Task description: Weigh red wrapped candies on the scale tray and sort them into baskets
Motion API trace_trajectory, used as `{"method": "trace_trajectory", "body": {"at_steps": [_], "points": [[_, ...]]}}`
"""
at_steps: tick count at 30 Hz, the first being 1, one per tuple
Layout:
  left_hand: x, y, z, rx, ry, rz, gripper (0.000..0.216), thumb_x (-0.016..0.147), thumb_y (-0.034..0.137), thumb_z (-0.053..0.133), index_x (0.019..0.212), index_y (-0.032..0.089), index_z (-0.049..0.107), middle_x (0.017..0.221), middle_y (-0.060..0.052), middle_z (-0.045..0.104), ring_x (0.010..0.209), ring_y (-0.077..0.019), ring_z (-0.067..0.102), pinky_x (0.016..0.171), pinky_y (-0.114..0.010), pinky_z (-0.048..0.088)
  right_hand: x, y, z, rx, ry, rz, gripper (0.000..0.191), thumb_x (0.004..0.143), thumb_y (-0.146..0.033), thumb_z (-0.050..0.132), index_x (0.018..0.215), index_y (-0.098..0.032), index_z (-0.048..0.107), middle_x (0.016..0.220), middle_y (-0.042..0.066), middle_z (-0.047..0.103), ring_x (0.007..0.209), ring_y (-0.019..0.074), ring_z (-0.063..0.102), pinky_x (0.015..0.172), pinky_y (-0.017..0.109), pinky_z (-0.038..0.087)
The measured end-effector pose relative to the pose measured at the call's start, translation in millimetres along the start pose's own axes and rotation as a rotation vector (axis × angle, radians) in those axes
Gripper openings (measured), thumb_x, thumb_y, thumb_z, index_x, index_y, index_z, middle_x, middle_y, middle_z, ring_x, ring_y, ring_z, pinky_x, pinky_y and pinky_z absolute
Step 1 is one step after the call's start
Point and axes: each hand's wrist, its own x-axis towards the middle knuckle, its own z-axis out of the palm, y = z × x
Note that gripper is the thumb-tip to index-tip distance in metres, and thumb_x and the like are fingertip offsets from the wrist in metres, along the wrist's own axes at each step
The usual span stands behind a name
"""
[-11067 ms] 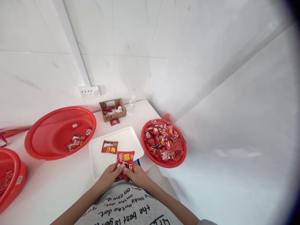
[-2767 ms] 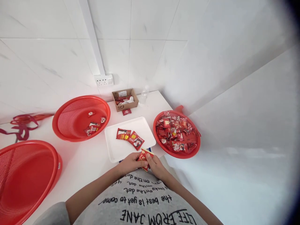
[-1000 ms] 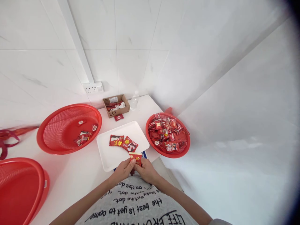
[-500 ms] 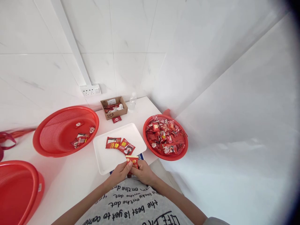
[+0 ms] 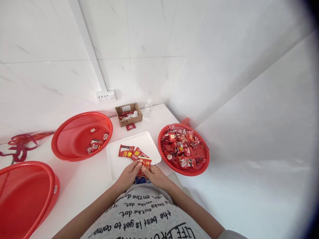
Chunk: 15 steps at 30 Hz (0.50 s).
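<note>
Both hands grip a small red packet (image 5: 145,162) with gold and white print, close in front of my body. My left hand (image 5: 130,172) pinches its left side, and my right hand (image 5: 155,175) holds the right side, thumbs on top. Just beyond lies a white tray (image 5: 115,169) with two red packets: one with yellow print (image 5: 126,151) on the left and one marked LOVE (image 5: 138,153), partly covered by the held packet. To the right, a red basket (image 5: 161,151) is heaped with many red packets (image 5: 183,142).
Left of the tray, a red basket (image 5: 65,127) holds several packets; another red basket (image 5: 53,189) stands nearer me. A cardboard box (image 5: 129,122), a loose red packet (image 5: 131,126) and a clear bottle (image 5: 147,111) are behind. Red ribbons (image 5: 23,144) lie far left, near the wall.
My hands have raised the packet slightly away from my body, so it now overlaps the LOVE packet. The whole view has shifted, with things appearing further right.
</note>
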Motion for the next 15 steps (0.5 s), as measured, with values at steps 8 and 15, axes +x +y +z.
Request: {"method": "trace_trajectory", "body": {"at_steps": [8, 15], "points": [[8.7, -5.5, -4.3, -0.032, 0.064, 0.001, 0.035, 0.081, 0.052, 0.042, 0.081, 0.018, 0.052, 0.072, 0.000, 0.054, 0.068, -0.0150, 0.051, 0.063, -0.028, 0.044, 16.6, 2.0, -7.1, 0.043, 0.133, 0.031, 0.040, 0.084, -0.048, 0.043, 0.103, -0.017, 0.057, 0.094, 0.005, 0.064, 0.088, 0.0181, 0.058, 0.081, 0.034, 0.045], [18.2, 1.7, -8.5, -0.025, 0.073, 0.069, 0.029, 0.075, 0.044, 0.056, 0.085, 0.017, 0.057, 0.076, -0.002, 0.059, 0.075, -0.0179, 0.054, 0.070, -0.032, 0.044, 25.6, 2.2, -12.7, -0.122, 0.200, -0.052, 0.034, 0.086, -0.043, 0.041, 0.098, -0.017, 0.059, 0.089, 0.005, 0.065, 0.082, 0.0174, 0.058, 0.076, 0.033, 0.046]]}}
